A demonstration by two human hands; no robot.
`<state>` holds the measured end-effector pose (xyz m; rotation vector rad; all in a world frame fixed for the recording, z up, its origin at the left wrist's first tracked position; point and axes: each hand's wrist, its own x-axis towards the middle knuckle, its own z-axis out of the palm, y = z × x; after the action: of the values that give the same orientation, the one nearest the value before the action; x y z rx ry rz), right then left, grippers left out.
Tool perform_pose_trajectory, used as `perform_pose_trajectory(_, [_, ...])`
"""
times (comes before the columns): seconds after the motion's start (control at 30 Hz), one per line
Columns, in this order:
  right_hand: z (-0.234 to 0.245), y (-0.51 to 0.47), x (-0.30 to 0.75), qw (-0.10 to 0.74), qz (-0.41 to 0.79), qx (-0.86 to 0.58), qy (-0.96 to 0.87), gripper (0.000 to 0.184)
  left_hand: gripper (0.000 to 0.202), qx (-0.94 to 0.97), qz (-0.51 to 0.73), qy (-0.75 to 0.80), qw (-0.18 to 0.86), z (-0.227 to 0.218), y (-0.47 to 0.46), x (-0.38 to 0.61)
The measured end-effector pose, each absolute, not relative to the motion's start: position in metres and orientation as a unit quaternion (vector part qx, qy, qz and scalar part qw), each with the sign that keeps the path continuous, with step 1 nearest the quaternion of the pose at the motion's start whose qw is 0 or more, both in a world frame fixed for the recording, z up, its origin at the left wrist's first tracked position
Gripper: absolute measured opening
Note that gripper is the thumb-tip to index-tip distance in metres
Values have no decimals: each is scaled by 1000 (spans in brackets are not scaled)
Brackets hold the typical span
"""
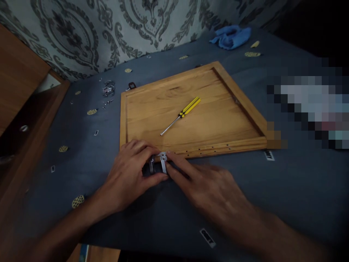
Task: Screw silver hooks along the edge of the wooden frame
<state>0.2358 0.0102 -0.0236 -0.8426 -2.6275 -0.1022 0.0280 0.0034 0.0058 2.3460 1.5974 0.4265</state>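
Observation:
A wooden panel (207,120) with a raised rim lies flat on a blue-grey cloth (163,218). At its near edge sits a small metal hinge (163,160). My left hand (131,174) curls its fingers around the hinge from the left. My right hand (207,185) pinches the same hinge from the right with fingertips pressed to it. A yellow-handled screwdriver (181,114) lies loose on the middle of the panel, its tip pointing toward me.
More metal hardware and screws (108,91) lie on the cloth beyond the panel's left corner. A blue rag (231,36) sits at the back. Wooden furniture (19,83) stands at the left. A row of small holes (212,147) runs along the panel's near edge.

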Motion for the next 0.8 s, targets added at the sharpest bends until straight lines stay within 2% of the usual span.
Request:
perform_pose_trajectory(0.27, [-20, 9, 236, 199, -21, -301, -932, 51, 37, 818, 131, 547, 121, 5, 1, 29])
perform_pose_trajectory(0.67, [-24, 9, 238, 187, -10, -294, -937, 58, 36, 814, 143, 542, 153, 7, 3, 27])
perform_pose_trajectory(0.8, [-23, 10, 237, 210, 2, -302, -930, 51, 37, 809, 153, 546, 157, 6, 3, 27])
